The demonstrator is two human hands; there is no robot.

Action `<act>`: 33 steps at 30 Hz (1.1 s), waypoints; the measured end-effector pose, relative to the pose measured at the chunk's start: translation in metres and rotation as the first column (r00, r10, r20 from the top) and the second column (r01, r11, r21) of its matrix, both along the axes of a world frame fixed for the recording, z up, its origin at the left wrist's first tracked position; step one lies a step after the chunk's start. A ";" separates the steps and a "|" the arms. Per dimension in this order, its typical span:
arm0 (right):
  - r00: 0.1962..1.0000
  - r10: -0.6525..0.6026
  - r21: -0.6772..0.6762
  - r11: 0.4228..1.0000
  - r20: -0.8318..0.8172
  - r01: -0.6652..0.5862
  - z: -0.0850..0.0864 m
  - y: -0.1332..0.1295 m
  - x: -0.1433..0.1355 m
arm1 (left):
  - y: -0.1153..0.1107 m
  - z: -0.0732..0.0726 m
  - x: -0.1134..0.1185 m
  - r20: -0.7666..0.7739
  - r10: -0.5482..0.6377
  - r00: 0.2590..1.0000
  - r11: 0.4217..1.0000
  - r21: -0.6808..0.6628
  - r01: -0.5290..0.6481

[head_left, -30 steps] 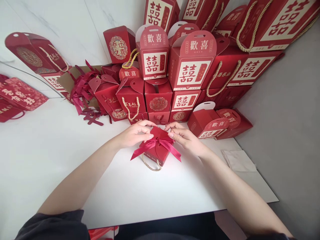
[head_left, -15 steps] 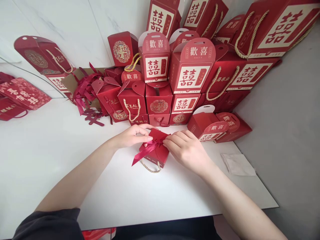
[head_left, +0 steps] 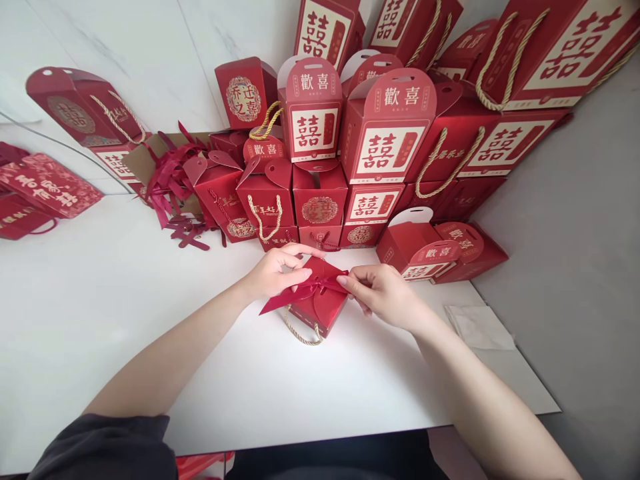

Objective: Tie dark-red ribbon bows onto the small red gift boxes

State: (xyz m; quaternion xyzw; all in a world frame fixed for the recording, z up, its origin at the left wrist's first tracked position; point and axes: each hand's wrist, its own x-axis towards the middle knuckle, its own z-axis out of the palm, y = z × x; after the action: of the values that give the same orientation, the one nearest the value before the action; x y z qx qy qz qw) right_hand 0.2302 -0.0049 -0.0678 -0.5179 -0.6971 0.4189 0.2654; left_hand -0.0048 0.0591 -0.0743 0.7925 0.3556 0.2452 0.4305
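Note:
A small red gift box [head_left: 325, 312] lies on the table in front of me, a cream rope handle [head_left: 303, 337] hanging from its near side. Dark red satin ribbon [head_left: 280, 301] is tied across its top, with a knot near the middle and one pointed tail sticking out left. At the box's upper left, my left hand [head_left: 278, 272] steadies it, thumb on top beside the ribbon and index finger along the back edge. My right hand [head_left: 383, 293] pinches the ribbon's right end between thumb and forefinger, at the box's right side.
Red boxes [head_left: 320, 200] with rope handles are stacked along the wall behind. Loose ribbons [head_left: 180, 170] fill a cardboard box at back left. Two red boxes [head_left: 440, 250] lie at right, near a folded white cloth [head_left: 480, 327]. Flat red bags [head_left: 50, 187] lie far left.
My right hand has turned and drawn a little to the right, with the ribbon end in its pinch. My left hand has shifted slightly right, its index finger stretching along the box's back edge.

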 end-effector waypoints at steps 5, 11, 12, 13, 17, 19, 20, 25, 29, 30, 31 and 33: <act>0.979 0.200 -0.275 0.941 -0.025 -0.199 0.006 0.005 0.028 | 0.001 0.000 -0.001 0.021 -0.036 0.999 0.998 -0.046 0.037; 0.984 0.176 -0.156 0.973 0.032 -0.169 0.014 0.006 0.055 | 0.005 0.008 -0.010 -0.011 -0.168 0.986 0.985 -0.042 0.167; 0.997 0.080 -0.071 0.994 -0.013 -0.080 0.012 0.007 0.052 | 0.005 0.009 -0.010 -0.025 -0.176 0.984 0.984 -0.032 0.175; 0.997 0.002 0.006 1.000 -0.074 -0.002 0.009 0.009 0.047 | 0.005 0.009 -0.011 -0.038 -0.178 0.983 0.984 -0.022 0.177; 0.969 0.046 0.170 0.985 -0.243 -0.004 -0.012 0.019 0.021 | 0.002 0.011 -0.009 -0.079 -0.177 0.981 0.984 0.016 0.179; 0.957 0.125 0.199 0.977 -0.262 -0.073 -0.022 0.023 0.012 | 0.001 0.012 -0.008 -0.106 -0.166 0.980 0.983 0.057 0.172; 0.954 0.147 0.201 0.975 -0.262 -0.095 -0.026 0.025 0.009 | 0.000 0.013 -0.007 -0.126 -0.154 0.980 0.982 0.086 0.166; 0.946 0.167 0.133 0.982 -0.278 -0.134 -0.030 0.025 0.008 | -0.005 0.022 -0.008 -0.254 -0.039 0.966 0.962 0.252 0.105; 0.938 0.178 0.102 0.983 -0.298 -0.154 -0.029 0.023 0.009 | -0.009 0.029 -0.008 -0.368 0.049 0.928 0.940 0.331 0.082; 0.938 0.181 0.100 0.982 -0.296 -0.158 -0.029 0.023 0.009 | -0.010 0.030 -0.008 -0.389 0.060 0.919 0.938 0.337 0.082; 0.938 0.183 0.101 0.982 -0.293 -0.160 -0.028 0.023 0.009 | -0.010 0.032 -0.008 -0.405 0.067 0.912 0.936 0.343 0.083; 0.940 0.190 0.106 0.980 -0.283 -0.167 -0.028 0.022 0.010 | -0.012 0.033 -0.007 -0.428 0.076 0.901 0.932 0.352 0.088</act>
State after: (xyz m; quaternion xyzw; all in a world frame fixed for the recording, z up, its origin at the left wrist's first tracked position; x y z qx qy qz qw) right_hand 0.2397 0.0174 -0.0955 -0.3738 -0.7105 0.4848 0.3469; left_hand -0.0121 0.0474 -0.0412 0.8938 0.3886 0.1225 0.1873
